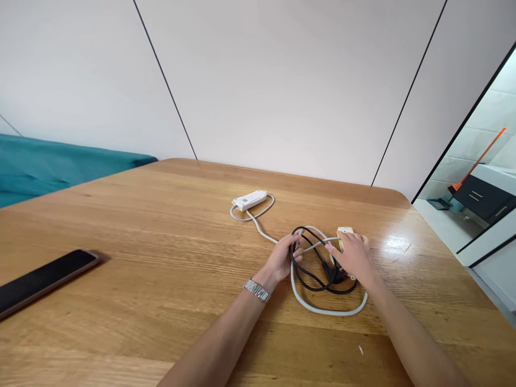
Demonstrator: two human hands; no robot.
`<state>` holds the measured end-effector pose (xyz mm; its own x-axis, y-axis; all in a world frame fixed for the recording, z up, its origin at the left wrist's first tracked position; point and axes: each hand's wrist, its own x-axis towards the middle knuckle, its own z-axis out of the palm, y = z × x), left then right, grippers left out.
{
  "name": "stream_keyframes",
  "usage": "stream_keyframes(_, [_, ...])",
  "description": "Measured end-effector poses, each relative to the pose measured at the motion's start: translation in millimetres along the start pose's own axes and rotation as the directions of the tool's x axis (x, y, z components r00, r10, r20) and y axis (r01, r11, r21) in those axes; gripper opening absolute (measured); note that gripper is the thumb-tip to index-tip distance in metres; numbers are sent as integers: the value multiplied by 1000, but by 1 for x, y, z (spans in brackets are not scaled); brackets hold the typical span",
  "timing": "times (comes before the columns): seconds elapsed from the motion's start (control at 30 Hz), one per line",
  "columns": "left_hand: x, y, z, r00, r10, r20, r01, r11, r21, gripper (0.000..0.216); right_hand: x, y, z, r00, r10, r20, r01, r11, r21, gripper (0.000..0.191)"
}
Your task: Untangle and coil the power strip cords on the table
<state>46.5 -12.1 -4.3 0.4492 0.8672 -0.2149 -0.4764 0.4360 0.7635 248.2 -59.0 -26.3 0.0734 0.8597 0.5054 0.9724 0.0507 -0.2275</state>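
My left hand [287, 257], with a silver watch on the wrist, closes its fingers around looped black cable [297, 273] and white cord [318, 311]. My right hand [353, 257] lies over a cream-white power strip [345, 230], fingers curled across it and thumb beside the black loop. Most of the strip is hidden beneath that hand. A black plug [332, 273] sits against the strip among the coils; whether it is fully inserted cannot be made out. Farther back lies a white oblong box [250, 200], with white cord looping around it and running toward my left hand.
Everything rests on a wooden table [161, 242]. A dark phone [44, 279] lies at the left, and a small white scrap [360, 350] near the front. A pale panelled wall [282, 86] stands behind. Teal upholstery [60, 164] borders the left side; a doorway opens at right.
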Motion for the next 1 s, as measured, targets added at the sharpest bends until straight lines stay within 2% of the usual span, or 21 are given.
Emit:
stream_keyframes(0.13, [1, 3, -2, 996, -76, 38, 78, 995, -65, 37, 7, 4, -4, 998, -27, 63, 23, 997, 68, 32])
stream_keyframes(0.3, [3, 1, -8, 995, -66, 71, 68, 997, -29, 17, 6, 0, -17, 995, -81, -55, 92, 962, 257, 37])
stream_keyframes(0.43, [5, -1, -11, 992, -57, 116, 52, 997, 50, 30, 3, -10, -24, 983, -137, -121, 172, 920, 352, 46])
stream_keyframes(0.53, [5, -2, -10, 998, -48, 51, 41, 992, 121, 34, 0, -14, -24, 962, -207, -176, 256, 908, 332, 48])
stream_keyframes(0.6, [5, -3, -9, 1000, 9, 2, -9, 981, 193, 34, -3, -14, -23, 941, -270, -203, 322, 898, 299, 48])
stream_keyframes(0.67, [4, -3, -8, 993, 118, -6, -112, 957, 268, 34, -7, -15, -23, 904, -360, -230, 412, 876, 249, 45])
stream_keyframes(0.77, [1, 0, -5, 953, 302, 27, -292, 890, 351, 33, -14, -20, -24, 823, -504, -262, 550, 823, 145, 40])
stream_keyframes(0.83, [-1, 3, -3, 928, 370, 47, -361, 858, 367, 36, -19, -23, -24, 787, -560, -259, 596, 798, 87, 38])
stream_keyframes(0.93, [-5, 9, 0, 903, 426, 56, -423, 860, 285, 46, -25, -24, -20, 774, -581, -251, 612, 788, 64, 39])
stream_keyframes(1.0, [-6, 14, 0, 883, 468, 32, -466, 865, 188, 49, -28, -21, -17, 792, -558, -248, 590, 804, 75, 40])
